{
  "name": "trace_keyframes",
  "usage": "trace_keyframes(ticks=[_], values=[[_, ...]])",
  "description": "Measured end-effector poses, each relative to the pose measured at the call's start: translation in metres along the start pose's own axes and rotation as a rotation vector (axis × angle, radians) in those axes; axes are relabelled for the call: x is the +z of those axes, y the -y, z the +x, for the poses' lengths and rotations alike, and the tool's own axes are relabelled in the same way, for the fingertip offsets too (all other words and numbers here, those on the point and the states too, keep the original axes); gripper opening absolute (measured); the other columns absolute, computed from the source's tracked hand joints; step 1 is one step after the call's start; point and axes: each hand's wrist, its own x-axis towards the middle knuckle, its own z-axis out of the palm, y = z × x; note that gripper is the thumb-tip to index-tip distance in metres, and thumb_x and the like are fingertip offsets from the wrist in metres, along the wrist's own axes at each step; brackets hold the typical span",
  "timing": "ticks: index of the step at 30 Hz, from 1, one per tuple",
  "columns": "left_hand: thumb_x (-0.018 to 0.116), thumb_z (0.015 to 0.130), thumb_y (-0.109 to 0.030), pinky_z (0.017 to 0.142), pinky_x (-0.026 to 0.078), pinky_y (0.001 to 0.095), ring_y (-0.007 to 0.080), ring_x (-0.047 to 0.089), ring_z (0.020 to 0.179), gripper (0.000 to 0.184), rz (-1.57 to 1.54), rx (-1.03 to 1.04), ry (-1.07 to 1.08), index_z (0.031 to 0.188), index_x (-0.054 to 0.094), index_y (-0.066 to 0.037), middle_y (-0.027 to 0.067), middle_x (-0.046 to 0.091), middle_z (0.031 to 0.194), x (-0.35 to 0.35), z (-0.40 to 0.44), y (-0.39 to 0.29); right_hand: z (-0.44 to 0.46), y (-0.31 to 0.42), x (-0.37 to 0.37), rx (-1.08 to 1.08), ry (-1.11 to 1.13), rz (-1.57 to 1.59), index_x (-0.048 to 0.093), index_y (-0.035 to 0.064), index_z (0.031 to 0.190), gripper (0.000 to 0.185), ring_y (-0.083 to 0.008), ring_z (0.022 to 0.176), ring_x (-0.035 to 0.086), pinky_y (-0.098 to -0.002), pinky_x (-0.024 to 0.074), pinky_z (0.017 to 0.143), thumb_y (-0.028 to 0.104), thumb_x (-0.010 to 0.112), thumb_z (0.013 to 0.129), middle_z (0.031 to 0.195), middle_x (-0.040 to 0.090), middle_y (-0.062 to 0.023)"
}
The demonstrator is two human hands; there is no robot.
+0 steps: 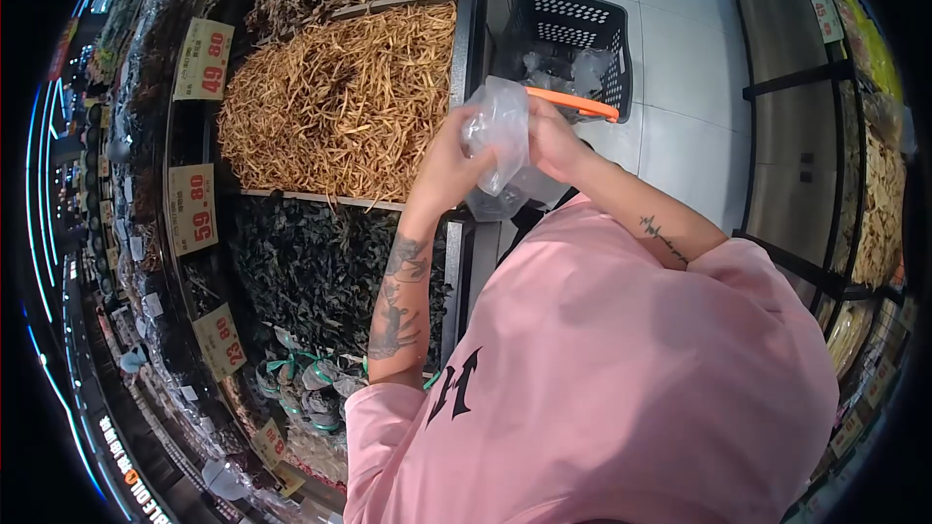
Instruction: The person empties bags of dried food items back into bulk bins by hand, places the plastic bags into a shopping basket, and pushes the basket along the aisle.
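Note:
A translucent plastic bag [507, 136] is bunched between my two hands, in front of my chest. My left hand [449, 163] grips its left side, with the thumb pressed across the film. On the other side, my right hand [556, 144] has its fingers closed at the bag's edge, partly hidden behind it. More clear plastic [497, 202] hangs below the hands. Just past my right hand shows an orange handle [582, 104]; whether the hand touches it I cannot tell.
A black basket [621, 49] with clear bags inside stands on the tiled floor [680, 58]. To the left are bins of yellow-brown dried strips [340, 102] and dark dried leaves [311, 262], with price cards [204, 60]. Shelving [791, 136] stands at right.

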Motion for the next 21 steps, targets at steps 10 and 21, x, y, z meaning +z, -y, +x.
trace_keyframes(ticks=[10,21], values=[[0.055,0.086,0.002,0.081,0.049,0.0259,0.0124,0.060,0.097,0.028,-0.311,-0.079,-0.110,0.115,0.051,-0.001,0.0069,0.062,0.105,0.043,0.079,-0.025,0.030,0.035,-0.057,-0.051,0.190,-0.319,0.035,0.0062,0.139,0.059,-0.0183,0.117,0.050,-0.0335,0.0406,0.102,0.018,0.065,0.090,0.130,0.049,-0.0097],[0.068,0.082,-0.024,0.106,0.034,0.0471,0.0431,0.037,0.128,0.074,0.863,0.020,-0.340,0.144,0.032,-0.007,0.0266,0.036,0.140,0.032,0.260,0.053,0.192,0.138,-0.363,-0.148,-0.570,-0.962,0.044,-0.0020,0.130,0.059,-0.0297,0.112,0.059,-0.0369,0.0466,0.094,0.014,0.068,0.079,0.122,0.058,-0.0212]])
